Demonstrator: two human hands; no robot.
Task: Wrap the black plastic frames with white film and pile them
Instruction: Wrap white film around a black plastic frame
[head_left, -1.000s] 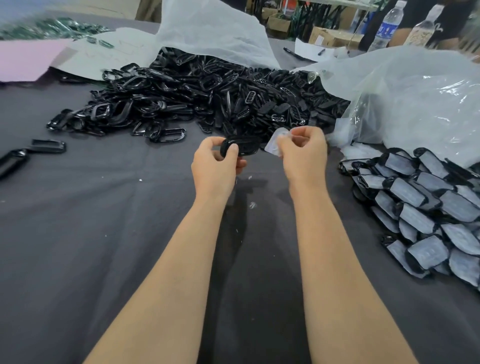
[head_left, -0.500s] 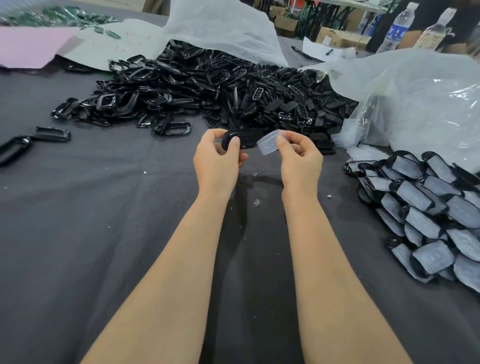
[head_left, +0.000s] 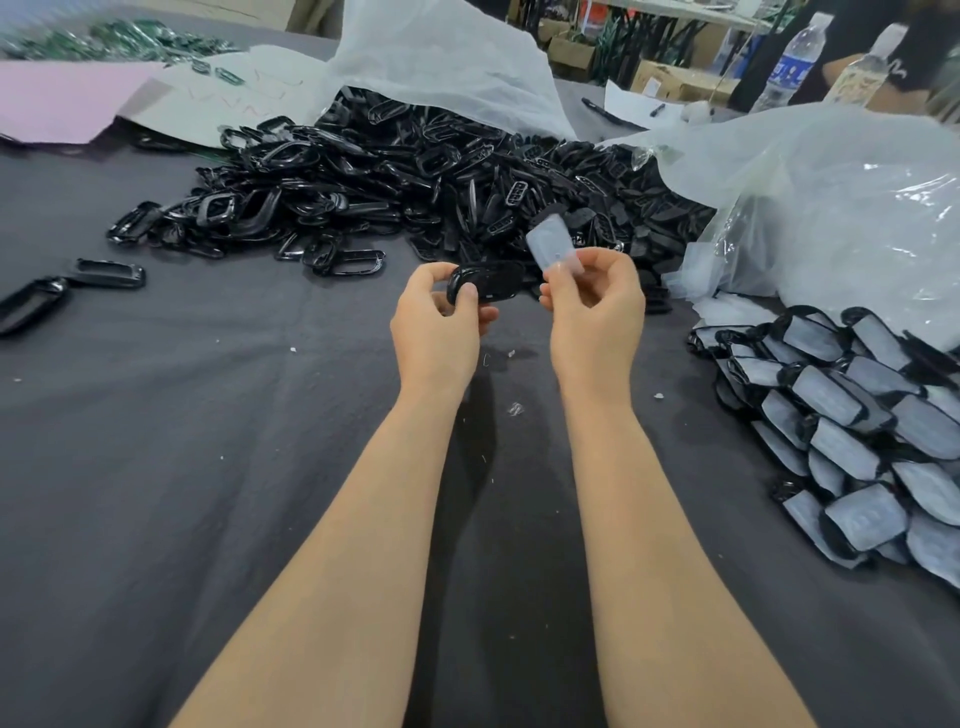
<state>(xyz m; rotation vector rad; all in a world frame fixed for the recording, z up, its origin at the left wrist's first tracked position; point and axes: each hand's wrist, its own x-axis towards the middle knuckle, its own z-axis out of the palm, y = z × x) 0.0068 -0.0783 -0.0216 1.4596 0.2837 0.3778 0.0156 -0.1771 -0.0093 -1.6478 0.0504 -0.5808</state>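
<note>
Left hand hangs above the dark cloth-covered table, forearm reaching straight out from the body, wrist slightly bent. Its thumb and curled fingers pinch one end of a single black frame, which lies roughly level and points toward the other hand. Right hand is raised beside it at about the same height, palm turned partly toward the camera, fingers curled in. Its thumb and fingertips pinch the lower edge of a small piece of white film, which stands up above the fingers and tilts to the left. Film and frame are near each other but apart.

Just beyond the hands, a broad heap of unwrapped black frames spills from under a white bag. Two loose frames lie apart on the cloth at the far left. On the right, the pile of wrapped frames lies in overlapping rows, each covered in white film, just below a large clear plastic bag. A pink sheet lies at the far left corner, and two water bottles stand at the back right.
</note>
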